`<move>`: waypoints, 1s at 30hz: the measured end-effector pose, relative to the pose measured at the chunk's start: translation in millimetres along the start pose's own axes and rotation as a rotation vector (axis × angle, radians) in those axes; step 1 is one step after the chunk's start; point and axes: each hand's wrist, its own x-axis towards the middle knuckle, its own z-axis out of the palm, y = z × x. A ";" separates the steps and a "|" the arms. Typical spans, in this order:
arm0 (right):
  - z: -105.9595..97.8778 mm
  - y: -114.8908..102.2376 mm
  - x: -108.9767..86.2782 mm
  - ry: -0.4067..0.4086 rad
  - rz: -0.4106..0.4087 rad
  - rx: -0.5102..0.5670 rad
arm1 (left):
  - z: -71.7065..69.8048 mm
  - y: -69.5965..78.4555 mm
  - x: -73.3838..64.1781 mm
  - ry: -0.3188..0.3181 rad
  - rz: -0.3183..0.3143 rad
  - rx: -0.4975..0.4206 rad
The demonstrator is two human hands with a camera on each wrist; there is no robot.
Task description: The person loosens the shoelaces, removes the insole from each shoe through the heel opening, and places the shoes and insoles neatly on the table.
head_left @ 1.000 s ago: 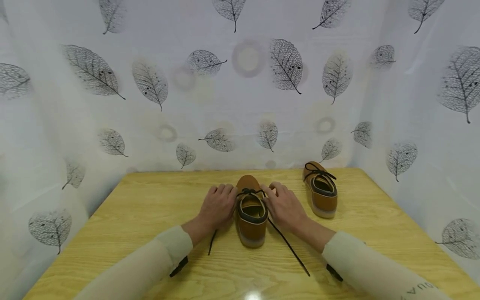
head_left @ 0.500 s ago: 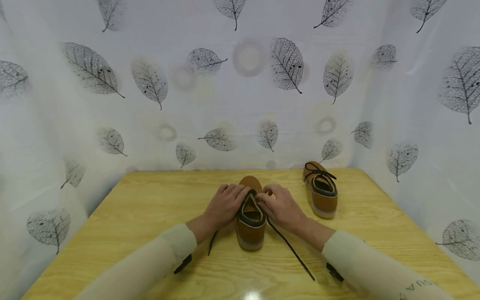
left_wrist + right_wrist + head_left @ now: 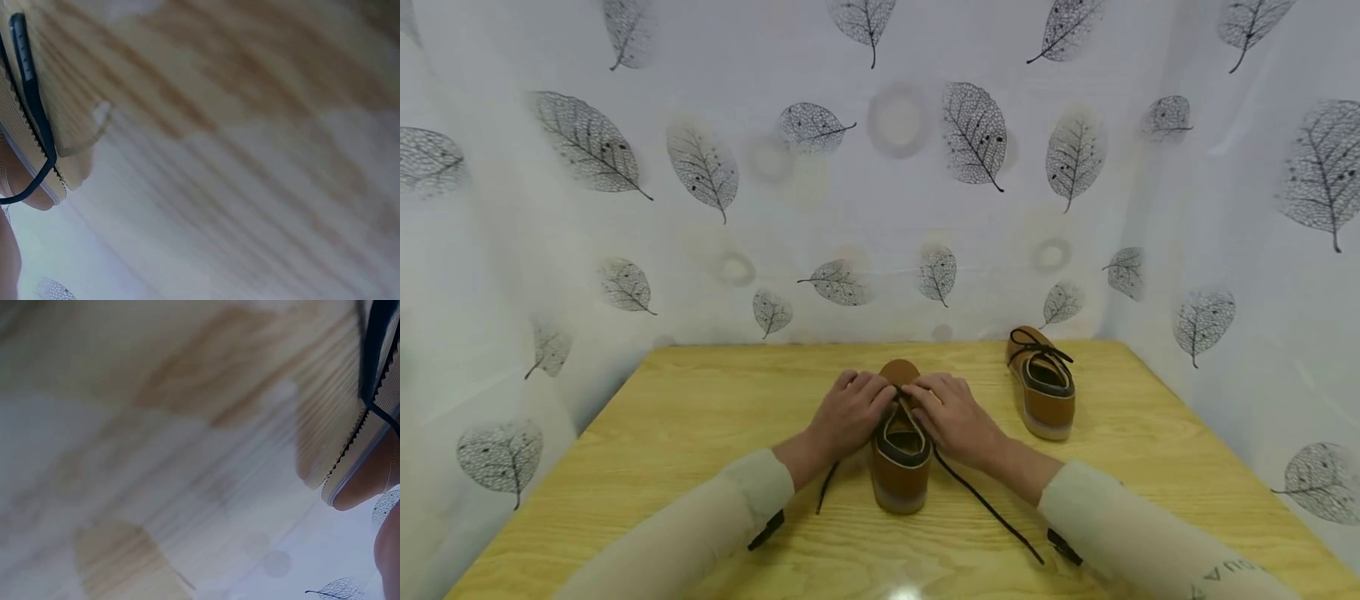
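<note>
A brown leather shoe (image 3: 901, 485) stands on the table in the middle of the head view, heel toward me, toe pointing away. My left hand (image 3: 848, 414) and right hand (image 3: 958, 419) meet over its lacing from either side, curled fingertips pinching the dark shoelace (image 3: 900, 392) close above the tongue. The fingers hide most of the knot area. One loose lace end (image 3: 826, 487) hangs down left of the shoe; the longer lace end (image 3: 992, 510) trails right across the wood. Both wrist views catch the shoe's sole edge (image 3: 37, 150) with lace hanging beside it.
Farther back on the right stands the matching brown shoe (image 3: 1048, 412), its laces tied in a bow. The light wooden table (image 3: 715, 392) ends at a white leaf-print curtain (image 3: 880, 208), which encloses the back and both sides.
Both hands have moved inward from the shoe's sides to its lacing, fingertips now almost touching. The shoe has shifted slightly toward me, and the right lace end has slid farther right.
</note>
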 end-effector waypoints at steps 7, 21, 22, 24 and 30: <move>1.1 -1.8 2.7 0.102 0.004 0.019 | -3.7 5.4 5.8 0.029 0.028 -0.029; 0.1 -5.3 5.1 0.080 0.030 -0.057 | -7.5 3.8 8.3 0.024 0.010 -0.006; -0.4 -6.1 5.4 0.073 0.033 -0.060 | -8.0 3.6 8.1 0.028 0.012 -0.007; -0.9 -7.6 5.5 0.062 0.035 -0.070 | -8.1 3.3 7.3 0.037 0.017 -0.011; 0.6 -8.3 4.3 0.060 0.033 -0.102 | -8.4 3.8 6.5 0.058 0.022 -0.033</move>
